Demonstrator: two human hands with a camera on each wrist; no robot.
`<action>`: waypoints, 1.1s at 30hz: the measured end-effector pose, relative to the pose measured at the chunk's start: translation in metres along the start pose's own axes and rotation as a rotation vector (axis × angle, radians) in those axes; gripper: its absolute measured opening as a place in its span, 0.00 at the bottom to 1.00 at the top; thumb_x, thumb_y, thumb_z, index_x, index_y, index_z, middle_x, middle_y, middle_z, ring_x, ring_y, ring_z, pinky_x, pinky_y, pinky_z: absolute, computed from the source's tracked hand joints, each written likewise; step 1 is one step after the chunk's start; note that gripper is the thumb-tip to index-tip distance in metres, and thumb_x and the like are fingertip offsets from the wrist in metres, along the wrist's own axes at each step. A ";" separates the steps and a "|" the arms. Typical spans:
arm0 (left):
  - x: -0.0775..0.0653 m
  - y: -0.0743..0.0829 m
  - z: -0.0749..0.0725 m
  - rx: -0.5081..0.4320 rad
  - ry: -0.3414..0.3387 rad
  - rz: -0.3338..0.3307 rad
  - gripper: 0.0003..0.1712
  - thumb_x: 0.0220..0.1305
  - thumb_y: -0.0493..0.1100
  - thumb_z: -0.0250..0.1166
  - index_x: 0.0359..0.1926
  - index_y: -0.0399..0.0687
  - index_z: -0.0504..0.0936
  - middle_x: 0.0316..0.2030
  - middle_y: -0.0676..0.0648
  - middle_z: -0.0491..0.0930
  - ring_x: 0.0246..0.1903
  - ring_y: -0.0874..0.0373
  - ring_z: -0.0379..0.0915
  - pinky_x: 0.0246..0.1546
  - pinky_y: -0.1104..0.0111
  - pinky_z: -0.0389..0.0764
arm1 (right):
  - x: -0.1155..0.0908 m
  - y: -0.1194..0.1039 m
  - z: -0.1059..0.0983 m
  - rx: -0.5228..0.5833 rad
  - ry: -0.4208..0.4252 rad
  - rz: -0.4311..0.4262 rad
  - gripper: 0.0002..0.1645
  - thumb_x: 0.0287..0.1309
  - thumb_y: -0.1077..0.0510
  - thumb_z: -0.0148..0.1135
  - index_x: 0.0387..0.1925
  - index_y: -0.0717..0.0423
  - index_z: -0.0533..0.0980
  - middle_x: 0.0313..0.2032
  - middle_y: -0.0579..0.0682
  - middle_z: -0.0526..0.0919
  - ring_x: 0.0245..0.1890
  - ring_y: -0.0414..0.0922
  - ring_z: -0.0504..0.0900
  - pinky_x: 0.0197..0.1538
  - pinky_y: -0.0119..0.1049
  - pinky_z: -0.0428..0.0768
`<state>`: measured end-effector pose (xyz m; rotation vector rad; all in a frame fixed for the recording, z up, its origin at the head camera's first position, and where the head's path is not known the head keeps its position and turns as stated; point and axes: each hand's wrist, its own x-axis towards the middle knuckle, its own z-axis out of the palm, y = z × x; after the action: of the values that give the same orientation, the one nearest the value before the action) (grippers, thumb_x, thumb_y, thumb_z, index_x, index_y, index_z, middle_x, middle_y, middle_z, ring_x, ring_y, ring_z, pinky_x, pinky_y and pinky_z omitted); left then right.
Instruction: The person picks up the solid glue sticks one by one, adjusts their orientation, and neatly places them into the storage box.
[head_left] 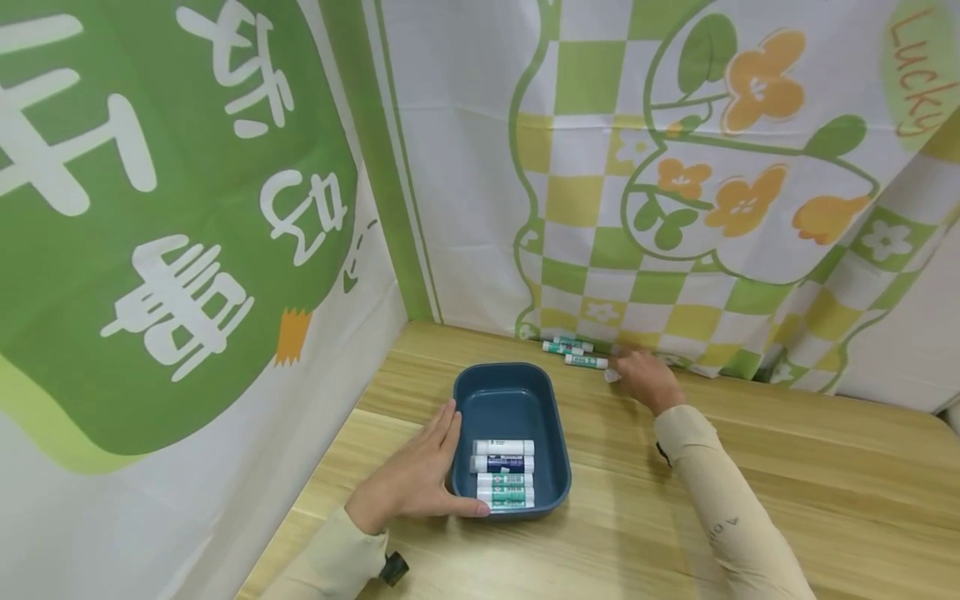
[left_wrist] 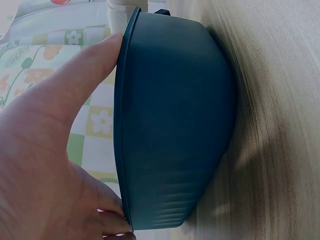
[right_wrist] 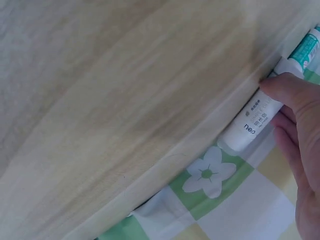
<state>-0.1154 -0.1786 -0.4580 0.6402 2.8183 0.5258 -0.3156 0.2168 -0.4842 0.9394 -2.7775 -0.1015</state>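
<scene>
My left hand (head_left: 420, 475) rests against the left side of a dark blue box (head_left: 512, 373), fingers extended along its rim and thumb over the near rim. In the left wrist view the thumb (left_wrist: 95, 57) touches the rim. Inside the box lie several glue sticks: a white one (head_left: 504, 447), a navy one (head_left: 504, 464) and green-and-white ones (head_left: 506, 493). At the table's back edge my right hand (head_left: 648, 379) pinches a white glue stick (right_wrist: 252, 120) between thumb and fingers. Next to it in the right wrist view is a green-labelled glue stick (right_wrist: 304, 52).
Three green-and-white glue sticks (head_left: 586, 362) lie together at the back of the wooden table (head_left: 600, 533). A patterned cloth (head_left: 585, 217) hangs behind the table, and a green-and-white cloth (head_left: 225, 400) hangs on the left.
</scene>
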 end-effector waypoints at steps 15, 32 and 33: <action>0.002 0.002 0.002 -0.025 -0.010 -0.018 0.82 0.52 0.86 0.65 0.84 0.33 0.41 0.85 0.33 0.32 0.86 0.40 0.31 0.83 0.46 0.53 | -0.004 0.005 -0.008 0.014 0.087 -0.037 0.13 0.59 0.57 0.78 0.40 0.61 0.84 0.37 0.57 0.89 0.31 0.52 0.88 0.33 0.46 0.89; 0.000 0.007 -0.010 -0.040 -0.041 -0.042 0.80 0.54 0.84 0.66 0.84 0.32 0.42 0.85 0.32 0.32 0.85 0.39 0.32 0.83 0.45 0.52 | 0.002 -0.020 -0.042 0.583 0.294 0.112 0.13 0.64 0.61 0.73 0.48 0.64 0.87 0.45 0.63 0.92 0.45 0.61 0.91 0.48 0.59 0.89; 0.000 0.008 -0.011 -0.041 -0.045 -0.047 0.80 0.54 0.84 0.66 0.84 0.32 0.43 0.85 0.32 0.33 0.85 0.39 0.33 0.83 0.45 0.52 | 0.002 -0.023 -0.044 0.610 0.306 0.125 0.13 0.64 0.61 0.73 0.48 0.63 0.87 0.45 0.63 0.92 0.45 0.62 0.91 0.49 0.60 0.89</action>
<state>-0.1156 -0.1754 -0.4452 0.5699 2.7654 0.5528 -0.2941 0.1976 -0.4443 0.8011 -2.5910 0.8730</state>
